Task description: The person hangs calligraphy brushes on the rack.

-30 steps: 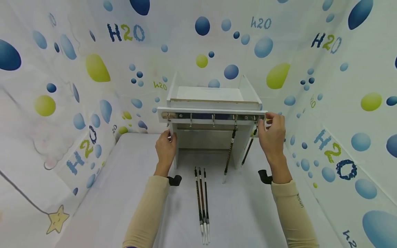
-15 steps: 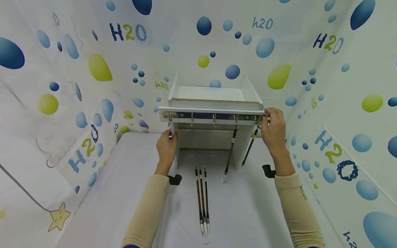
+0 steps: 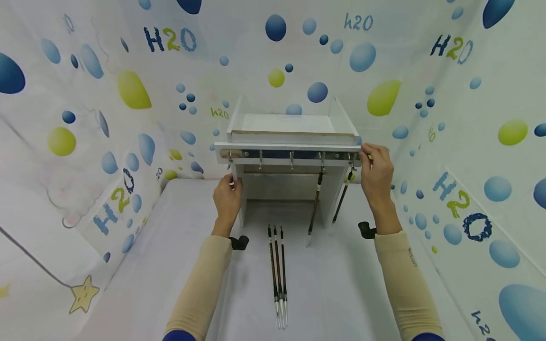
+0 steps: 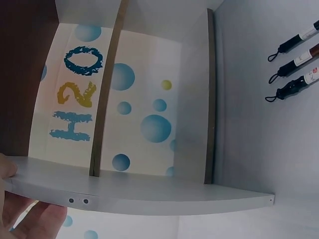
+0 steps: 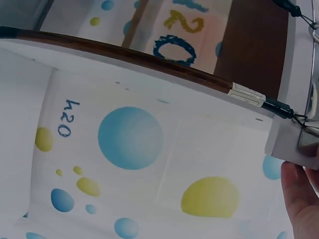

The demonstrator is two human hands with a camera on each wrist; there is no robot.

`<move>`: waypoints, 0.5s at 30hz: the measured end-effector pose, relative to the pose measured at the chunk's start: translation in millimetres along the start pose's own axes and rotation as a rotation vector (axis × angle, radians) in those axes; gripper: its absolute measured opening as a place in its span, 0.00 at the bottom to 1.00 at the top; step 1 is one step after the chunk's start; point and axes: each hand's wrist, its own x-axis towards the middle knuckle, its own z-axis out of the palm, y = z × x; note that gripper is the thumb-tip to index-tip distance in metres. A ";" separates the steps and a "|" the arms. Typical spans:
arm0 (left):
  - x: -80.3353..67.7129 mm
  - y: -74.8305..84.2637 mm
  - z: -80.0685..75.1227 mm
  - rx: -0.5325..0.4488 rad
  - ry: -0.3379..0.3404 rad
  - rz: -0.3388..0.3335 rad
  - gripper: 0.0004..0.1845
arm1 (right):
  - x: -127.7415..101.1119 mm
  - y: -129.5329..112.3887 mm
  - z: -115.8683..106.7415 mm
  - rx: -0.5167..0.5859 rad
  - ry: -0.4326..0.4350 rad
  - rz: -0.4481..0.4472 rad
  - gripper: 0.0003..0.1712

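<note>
At the lower left, the left hand (image 4: 40, 219) grips the side panel (image 4: 149, 194) of a white rack (image 4: 194, 109), thumb on its upper side and fingers below. Just right of the fingers, two small dark holes (image 4: 85, 201) mark the panel's edge. A dark brown board (image 4: 27, 74) fills the upper left; beside it, a backdrop (image 4: 142, 97) shows bubbles and sideways "H2O" lettering. At the upper right, three brushes (image 4: 287, 68) lie on a pale surface (image 4: 269, 144), their looped black ends pointing left, the rest cut off.

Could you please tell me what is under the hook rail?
Two brushes hang under the rail. Also below it, the left hand grips the left panel, covering part of it from view.
</note>
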 end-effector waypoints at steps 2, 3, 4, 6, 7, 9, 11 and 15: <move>1.8 1.3 0.1 -0.003 -0.005 -0.001 0.14 | 2.1 1.9 0.4 0.016 0.015 0.001 0.16; 2.5 1.8 -0.2 -0.004 -0.009 -0.006 0.14 | 3.0 2.6 0.5 0.027 0.021 0.002 0.16; 3.1 2.3 -0.6 -0.006 -0.016 -0.015 0.14 | 3.8 3.2 0.7 0.034 0.025 0.001 0.16; 3.8 2.6 -1.5 -0.009 -0.032 -0.035 0.15 | 5.0 4.1 0.8 0.045 0.029 0.000 0.15; 4.0 2.5 -2.2 -0.010 -0.044 -0.047 0.15 | 5.5 4.5 0.7 0.049 0.028 -0.001 0.15; 4.4 1.8 -3.3 -0.009 -0.062 -0.068 0.15 | 6.1 4.7 0.3 0.055 0.023 -0.001 0.15; 4.5 0.9 -3.9 -0.009 -0.080 -0.076 0.16 | 6.3 4.5 -0.5 0.054 0.019 0.001 0.15; 3.1 3.8 -7.0 -0.033 -0.121 -0.081 0.17 | 6.5 5.2 -3.1 0.040 0.011 0.003 0.15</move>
